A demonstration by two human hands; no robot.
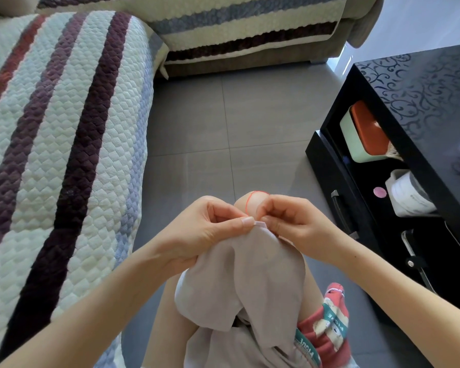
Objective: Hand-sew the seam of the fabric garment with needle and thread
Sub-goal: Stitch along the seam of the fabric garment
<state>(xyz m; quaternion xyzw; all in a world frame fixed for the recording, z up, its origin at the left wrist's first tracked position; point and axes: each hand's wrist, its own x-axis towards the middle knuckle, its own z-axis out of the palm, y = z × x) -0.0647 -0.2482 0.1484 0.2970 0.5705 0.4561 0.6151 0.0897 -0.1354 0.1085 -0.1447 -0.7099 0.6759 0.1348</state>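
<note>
A pale grey-mauve fabric garment drapes over my lap and knee. My left hand pinches its top folded edge between thumb and fingers. Close beside it, my right hand pinches at the same edge with curled fingertips, where a needle would sit, though the needle itself is too small to make out. A red thread loops up from the pinch point and arcs over my knee behind the hands.
A quilted striped sofa cover fills the left. A black patterned cabinet stands right, with an open shelf holding an orange-lidded box and a white roll. Grey tiled floor lies ahead. Red patterned cloth sits by my right thigh.
</note>
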